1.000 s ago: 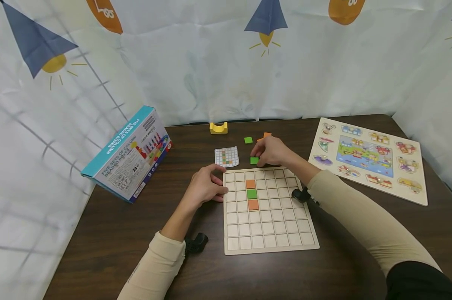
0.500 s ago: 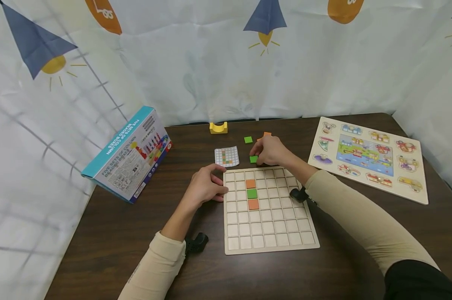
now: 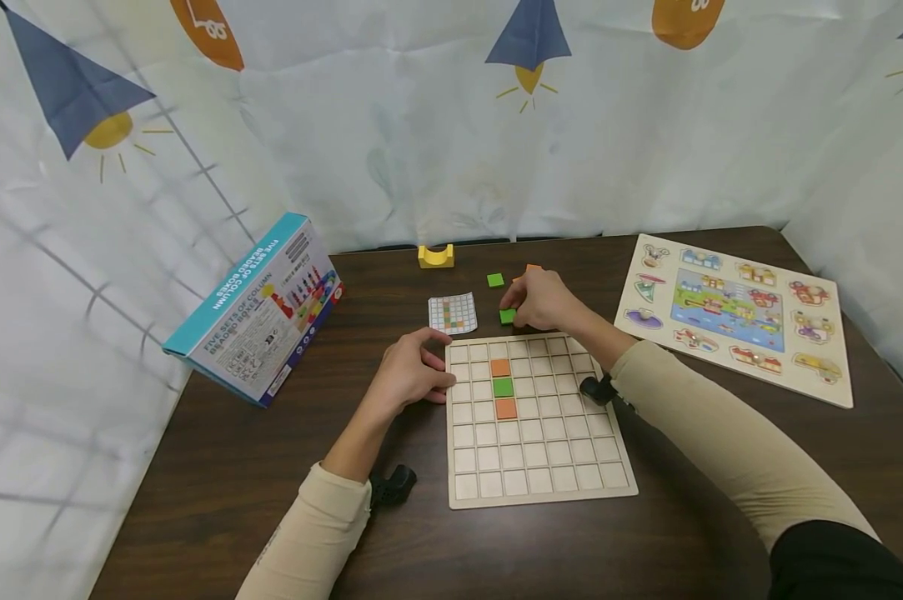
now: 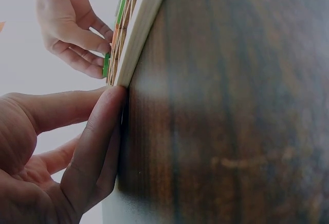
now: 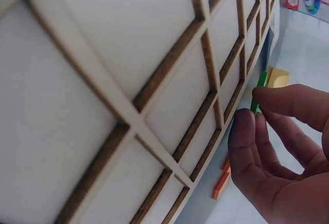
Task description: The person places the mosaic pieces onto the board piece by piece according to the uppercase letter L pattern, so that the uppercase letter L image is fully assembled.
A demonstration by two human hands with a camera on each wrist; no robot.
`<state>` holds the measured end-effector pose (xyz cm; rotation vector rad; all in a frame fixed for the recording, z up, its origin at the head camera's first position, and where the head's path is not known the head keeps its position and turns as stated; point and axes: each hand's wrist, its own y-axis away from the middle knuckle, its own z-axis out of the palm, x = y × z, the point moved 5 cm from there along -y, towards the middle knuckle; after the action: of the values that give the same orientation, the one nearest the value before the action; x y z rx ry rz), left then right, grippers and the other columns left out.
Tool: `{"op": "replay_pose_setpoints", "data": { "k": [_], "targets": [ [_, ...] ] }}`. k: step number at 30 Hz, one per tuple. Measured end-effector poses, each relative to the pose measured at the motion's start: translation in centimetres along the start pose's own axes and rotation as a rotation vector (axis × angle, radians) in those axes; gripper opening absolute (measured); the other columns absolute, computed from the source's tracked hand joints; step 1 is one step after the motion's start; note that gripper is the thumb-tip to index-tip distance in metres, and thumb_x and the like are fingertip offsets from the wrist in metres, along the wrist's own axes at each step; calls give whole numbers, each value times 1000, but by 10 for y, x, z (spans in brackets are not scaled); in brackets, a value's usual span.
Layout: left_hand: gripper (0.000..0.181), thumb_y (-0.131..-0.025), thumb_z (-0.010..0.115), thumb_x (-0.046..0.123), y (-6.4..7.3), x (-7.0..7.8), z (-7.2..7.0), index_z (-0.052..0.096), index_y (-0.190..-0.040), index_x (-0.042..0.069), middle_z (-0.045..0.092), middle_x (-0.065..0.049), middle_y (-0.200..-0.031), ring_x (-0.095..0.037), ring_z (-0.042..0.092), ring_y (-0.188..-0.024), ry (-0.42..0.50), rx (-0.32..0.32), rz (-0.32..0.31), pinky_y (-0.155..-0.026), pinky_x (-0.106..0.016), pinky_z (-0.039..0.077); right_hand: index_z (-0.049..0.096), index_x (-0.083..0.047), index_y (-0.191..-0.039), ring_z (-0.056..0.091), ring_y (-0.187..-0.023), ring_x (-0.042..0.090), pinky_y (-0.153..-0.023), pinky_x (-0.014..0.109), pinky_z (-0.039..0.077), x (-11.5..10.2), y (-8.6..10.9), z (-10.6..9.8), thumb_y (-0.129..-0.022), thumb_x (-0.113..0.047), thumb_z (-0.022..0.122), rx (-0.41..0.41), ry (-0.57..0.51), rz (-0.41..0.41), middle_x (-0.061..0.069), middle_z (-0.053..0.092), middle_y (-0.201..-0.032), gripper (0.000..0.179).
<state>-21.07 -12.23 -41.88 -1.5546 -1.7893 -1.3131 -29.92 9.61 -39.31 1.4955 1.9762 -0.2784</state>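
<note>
A wooden grid board point(image 3: 541, 433) lies on the dark table, with an orange, a green and another orange tile in one column. At its left edge, my left hand point(image 3: 412, 371) grips the rim between thumb and fingers; the left wrist view shows the fingertips against the board's side point(image 4: 141, 29). Just beyond the far edge, my right hand point(image 3: 543, 302) pinches a green tile point(image 3: 507, 317), also seen as a thin green edge point(image 5: 255, 106) in the right wrist view. Orange tiles point(image 5: 221, 184) lie near that hand, partly hidden by it in the head view.
A small pattern card point(image 3: 453, 314) lies behind the board. Further back are a loose green tile point(image 3: 495, 280) and a yellow block point(image 3: 436, 257). A toy box point(image 3: 263, 308) stands at the left; a picture puzzle point(image 3: 736, 317) lies at the right.
My right hand and the green tile at its fingertips have shifted very slightly away from the board. My left hand and the board stay put.
</note>
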Motion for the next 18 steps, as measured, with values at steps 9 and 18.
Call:
{"op": "replay_pose_setpoints", "data": {
  "k": [9, 18],
  "targets": [
    [58, -83, 85, -1, 0, -1, 0, 62, -134, 13, 65, -15, -99, -21, 71, -61, 11, 1, 3, -56, -34, 65, 81, -8, -111, 65, -109, 30, -87, 42, 59, -3, 5, -3, -83, 2, 75, 4, -9, -5, 13, 75, -116, 31],
    [59, -82, 86, -1, 0, -1, 0, 62, -134, 13, 66, -15, -98, -20, 71, -59, 5, 4, 12, -56, -34, 65, 80, -8, -112, 64, -109, 30, -84, 42, 59, -2, 15, -4, -82, 4, 73, 7, -97, 2, 13, 75, -114, 33]
  ]
}}
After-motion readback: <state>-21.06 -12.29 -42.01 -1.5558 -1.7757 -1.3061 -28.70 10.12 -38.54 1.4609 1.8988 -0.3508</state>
